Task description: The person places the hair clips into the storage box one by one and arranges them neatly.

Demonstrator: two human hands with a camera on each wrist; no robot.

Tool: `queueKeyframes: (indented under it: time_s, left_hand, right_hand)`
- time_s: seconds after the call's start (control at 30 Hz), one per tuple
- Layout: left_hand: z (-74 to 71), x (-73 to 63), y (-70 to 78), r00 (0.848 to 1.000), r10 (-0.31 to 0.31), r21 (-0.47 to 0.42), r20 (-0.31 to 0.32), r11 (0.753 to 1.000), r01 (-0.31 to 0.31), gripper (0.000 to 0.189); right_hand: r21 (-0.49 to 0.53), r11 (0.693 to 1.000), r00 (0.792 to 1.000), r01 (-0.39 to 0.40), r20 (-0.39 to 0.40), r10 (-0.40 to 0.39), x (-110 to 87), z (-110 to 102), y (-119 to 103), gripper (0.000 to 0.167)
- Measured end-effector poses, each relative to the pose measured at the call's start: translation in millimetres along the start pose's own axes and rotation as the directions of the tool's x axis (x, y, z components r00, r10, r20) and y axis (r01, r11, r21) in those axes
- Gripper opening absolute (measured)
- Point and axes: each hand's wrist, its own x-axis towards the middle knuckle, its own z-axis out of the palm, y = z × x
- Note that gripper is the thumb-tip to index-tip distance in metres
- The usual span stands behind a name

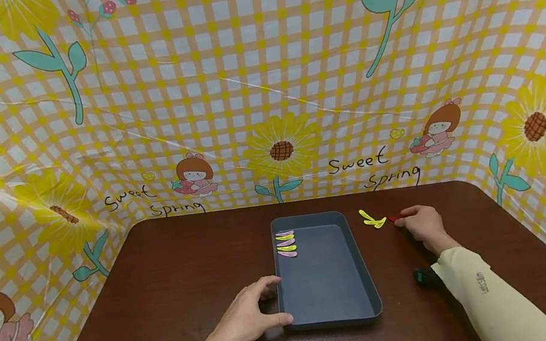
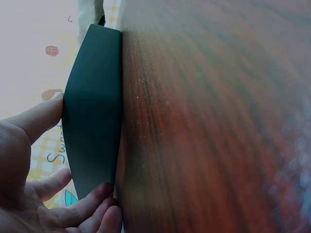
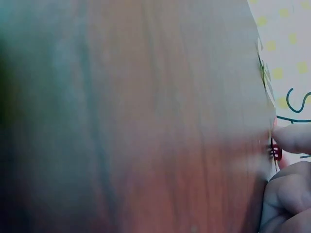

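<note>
Thumb and fingers spread, my left hand [image 1: 246,315] rests against the left side of a dark grey tray [image 1: 330,307]. In the left wrist view, the thumb and fingertips touch the tray's rim and outer wall [image 2: 92,111]. Several pink and yellow snap hair clips [image 1: 286,244] lie in a column along the tray's upper left inside. Right of the tray, my right hand [image 1: 425,224] pinches a red hair clip [image 1: 393,219] low over the table. Beside its fingertips lie several yellow hair clips [image 1: 374,221], partly overlapping. The right wrist view shows the red clip [image 3: 276,152] between thumb and finger.
A dark brown wooden table [image 1: 184,259] carries everything. Behind it and at both sides hangs a yellow checked cloth [image 1: 219,113] with printed sunflowers, meeting the table's back edge. A dark wrist device [image 1: 424,276] sits under the right sleeve.
</note>
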Motion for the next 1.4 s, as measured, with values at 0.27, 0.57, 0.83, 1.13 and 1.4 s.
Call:
queueKeyframes:
  time_s: [0.27, 0.57, 0.83, 1.13, 1.4]
  left_hand:
    - [0.2, 0.4, -2.1, 1.0, -0.002, -0.004, 0.002, 1.0, 0.002, 0.074]
    - [1.3, 0.9, -3.1, 1.0, 0.002, 0.01, 0.0, 1.0, -0.002, 0.075]
    - [1.6, 1.4, -3.2, 1.0, 0.002, 0.018, -0.006, 1.0, -0.001, 0.075]
    - [0.5, 1.5, -1.7, 1.0, 0.002, 0.02, -0.002, 1.0, -0.002, 0.075]
    - [0.1, -0.3, 1.8, 1.0, -0.012, -0.004, 0.016, 1.0, 0.012, 0.074]
  right_hand:
    - [-0.022, 1.0, 1.0, -0.017, -0.003, 0.017, -0.7, -2.2, 2.4, 0.041]
    - [-0.03, 1.0, 1.0, 0.005, -0.026, -0.005, -5.6, -2.8, 3.1, 0.038]
    - [-0.025, 1.0, 0.999, -0.006, -0.043, 0.005, -5.9, -3.2, 3.6, 0.035]
    - [-0.059, 0.998, 0.999, 0.023, -0.048, -0.026, -5.3, -3.2, 4.9, 0.031]
    - [-0.036, 0.999, 0.998, 0.034, -0.053, -0.036, -6.8, -3.6, 6.1, 0.031]
